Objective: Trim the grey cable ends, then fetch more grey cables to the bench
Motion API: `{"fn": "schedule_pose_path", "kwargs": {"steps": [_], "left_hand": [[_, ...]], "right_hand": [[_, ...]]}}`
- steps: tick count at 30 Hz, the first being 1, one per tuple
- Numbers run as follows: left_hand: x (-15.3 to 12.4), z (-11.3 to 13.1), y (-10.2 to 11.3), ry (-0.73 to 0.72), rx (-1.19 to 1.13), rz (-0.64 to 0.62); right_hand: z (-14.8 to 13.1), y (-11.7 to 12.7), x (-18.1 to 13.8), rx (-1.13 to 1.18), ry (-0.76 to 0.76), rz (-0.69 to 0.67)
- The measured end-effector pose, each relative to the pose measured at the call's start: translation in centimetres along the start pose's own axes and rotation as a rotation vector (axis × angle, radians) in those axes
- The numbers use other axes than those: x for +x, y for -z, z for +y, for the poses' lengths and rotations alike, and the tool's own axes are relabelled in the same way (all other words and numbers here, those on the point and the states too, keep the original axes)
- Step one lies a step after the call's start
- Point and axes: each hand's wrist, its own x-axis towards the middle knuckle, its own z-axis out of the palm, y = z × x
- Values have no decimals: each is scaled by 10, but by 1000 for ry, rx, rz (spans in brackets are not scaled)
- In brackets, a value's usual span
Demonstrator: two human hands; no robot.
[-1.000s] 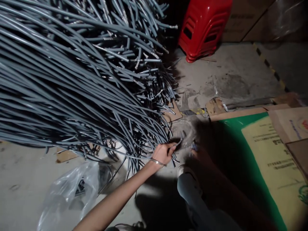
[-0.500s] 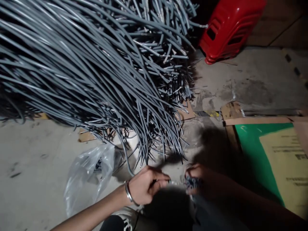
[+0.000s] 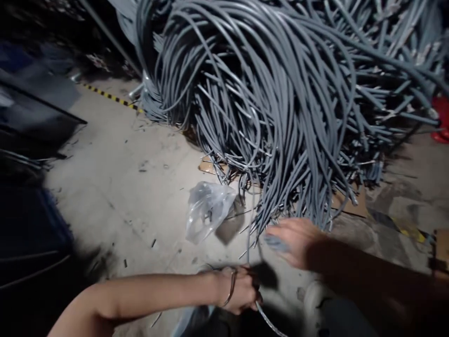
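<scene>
A big heap of grey cables [image 3: 280, 98] lies on the concrete floor and fills the upper part of the view. My left hand [image 3: 242, 290], with a metal bangle on the wrist, is closed round one grey cable [image 3: 249, 220] that runs up from it to the heap. My right hand [image 3: 298, 241] hovers at the foot of the heap with its fingers curled round a small bunch of short grey pieces [image 3: 277, 242]. Motion blurs both hands.
A crumpled clear plastic bag [image 3: 206, 208] lies on the floor just left of the heap. Yellow-black floor tape [image 3: 108, 97] runs at the back left. Dark bins or boxes [image 3: 28, 140] stand at the left. A red stool edge [image 3: 442, 119] shows at far right.
The view has swung to the left. My left hand has pulled back toward me with one cable trailing from the heap. My right hand has moved up to the heap's foot.
</scene>
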Motion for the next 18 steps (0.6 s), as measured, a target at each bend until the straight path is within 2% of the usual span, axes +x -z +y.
{"fn": "schedule_pose_path", "kwargs": {"steps": [2, 4, 6, 8, 13, 15, 18], "left_hand": [[6, 3, -2, -44, 88, -2], [6, 6, -6, -73, 129, 21], [3, 9, -10, -61, 156, 45], [-1, 10, -12, -47, 159, 24], [-7, 5, -5, -47, 146, -33], [-7, 3, -4, -26, 147, -79], [-6, 1, -10, 0, 153, -140]], "right_hand": [[-38, -7, 68, -93, 119, -161], [-74, -23, 133, -51, 73, -275], [-99, -43, 185, -8, 11, -289], [-111, -62, 222, 60, -80, -250], [-108, -92, 269, 297, -385, -65], [-103, -99, 277, 351, -468, -16], [-97, -104, 275, 351, -511, 19]]}}
